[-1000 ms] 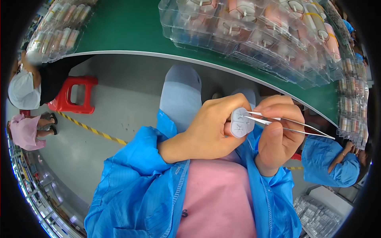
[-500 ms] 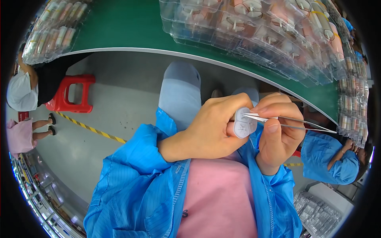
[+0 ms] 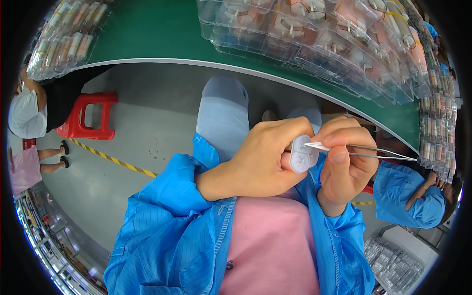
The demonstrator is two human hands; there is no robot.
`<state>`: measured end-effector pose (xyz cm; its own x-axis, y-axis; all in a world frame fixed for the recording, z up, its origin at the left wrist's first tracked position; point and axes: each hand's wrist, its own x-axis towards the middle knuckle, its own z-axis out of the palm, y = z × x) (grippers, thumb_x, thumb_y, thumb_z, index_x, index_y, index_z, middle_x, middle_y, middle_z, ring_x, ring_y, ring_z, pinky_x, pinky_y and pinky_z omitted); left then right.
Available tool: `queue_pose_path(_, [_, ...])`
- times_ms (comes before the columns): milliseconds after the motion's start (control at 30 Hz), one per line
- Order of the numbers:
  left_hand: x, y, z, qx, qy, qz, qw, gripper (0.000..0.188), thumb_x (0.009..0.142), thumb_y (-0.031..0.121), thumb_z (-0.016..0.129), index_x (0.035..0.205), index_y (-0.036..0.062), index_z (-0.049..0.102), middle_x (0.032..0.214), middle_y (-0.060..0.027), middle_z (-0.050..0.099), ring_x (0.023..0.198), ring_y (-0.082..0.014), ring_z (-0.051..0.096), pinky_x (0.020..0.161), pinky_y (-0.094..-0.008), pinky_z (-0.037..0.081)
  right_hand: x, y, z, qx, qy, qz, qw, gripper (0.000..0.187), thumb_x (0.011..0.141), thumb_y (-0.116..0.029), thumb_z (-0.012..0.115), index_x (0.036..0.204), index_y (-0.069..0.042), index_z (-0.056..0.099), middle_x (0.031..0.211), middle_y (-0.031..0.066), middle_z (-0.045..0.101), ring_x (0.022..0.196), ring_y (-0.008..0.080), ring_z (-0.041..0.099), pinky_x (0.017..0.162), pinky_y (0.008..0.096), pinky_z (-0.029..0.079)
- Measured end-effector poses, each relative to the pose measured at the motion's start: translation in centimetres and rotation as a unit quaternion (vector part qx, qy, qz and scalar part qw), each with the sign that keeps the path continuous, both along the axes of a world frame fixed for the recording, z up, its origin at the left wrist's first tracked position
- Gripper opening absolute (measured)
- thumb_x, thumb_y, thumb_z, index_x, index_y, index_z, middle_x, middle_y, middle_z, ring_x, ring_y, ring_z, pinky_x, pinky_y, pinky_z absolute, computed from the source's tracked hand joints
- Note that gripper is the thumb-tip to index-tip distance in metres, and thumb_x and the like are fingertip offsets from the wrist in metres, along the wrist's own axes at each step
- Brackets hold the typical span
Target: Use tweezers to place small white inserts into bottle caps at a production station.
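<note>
My left hand [image 3: 258, 160] is closed around a small pale grey-white plastic piece [image 3: 299, 160] with a rounded oblong end. Two round recesses show on that end, which faces right; the rest of the piece is hidden in my fingers. Between the thumb and fingers of my right hand [image 3: 345, 155] is a pair of metal tweezers [image 3: 388, 154]. Its pointed tips reach the upper recess of the piece, and its joined end points right toward the table edge. Whether the tips grip anything there is too small to tell. Both hands are held close together above my lap.
Ahead is a green table [image 3: 147, 34] with a pale edge. Clear plastic trays [image 3: 305, 44] of pinkish tubes are stacked on it, with more tube packs [image 3: 69, 39] at left. A red stool [image 3: 91, 115] stands on the floor. A co-worker in blue [image 3: 408, 194] sits at right.
The two arms of the tweezers have come closer together, and the tips have shifted slightly. The plastic piece has turned a little in my left hand. Both hands stay in nearly the same place.
</note>
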<state>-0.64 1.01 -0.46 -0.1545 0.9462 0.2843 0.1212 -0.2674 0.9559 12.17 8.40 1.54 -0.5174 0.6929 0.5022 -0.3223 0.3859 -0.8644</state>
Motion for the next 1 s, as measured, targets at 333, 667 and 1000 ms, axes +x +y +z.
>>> queue_pose_path(333, [0.1,0.0,0.0,0.012,0.001,-0.002,1.000,0.021,0.068,0.004,0.067,0.082,0.0026,0.053,0.065,-0.0125,0.055,0.057,-0.0286,0.056,0.049,-0.0343,0.040,0.1,0.1,-0.2,0.011,0.008,0.007,1.000,0.010,0.080,-0.005,0.066,0.087,0.002,0.063,0.083,0.0144,0.064,0.072,0.0166,0.057,0.063,0.0262,0.043])
queue_pose_path(667, [-0.1,-0.2,0.0,-0.003,0.054,0.009,0.999,0.020,0.069,0.008,0.066,0.082,0.0026,0.052,0.067,-0.0156,0.056,0.061,-0.0357,0.057,0.049,-0.0396,0.042,0.0,0.4,0.2,0.096,-0.048,-0.005,0.994,0.013,0.070,-0.001,0.070,0.081,0.003,0.063,0.074,0.0121,0.063,0.065,0.0211,0.058,0.057,0.0286,0.044])
queue_pose_path(1000, [-0.4,-0.1,-0.3,0.022,0.181,0.033,0.983,0.023,0.065,0.005,0.065,0.083,0.0039,0.051,0.073,-0.0112,0.055,0.064,-0.0335,0.058,0.051,-0.0413,0.043,0.1,0.0,1.9,0.167,-0.155,-0.030,0.973,0.013,0.067,-0.002,0.071,0.078,-0.001,0.064,0.071,0.0096,0.062,0.062,0.0224,0.057,0.056,0.0298,0.044])
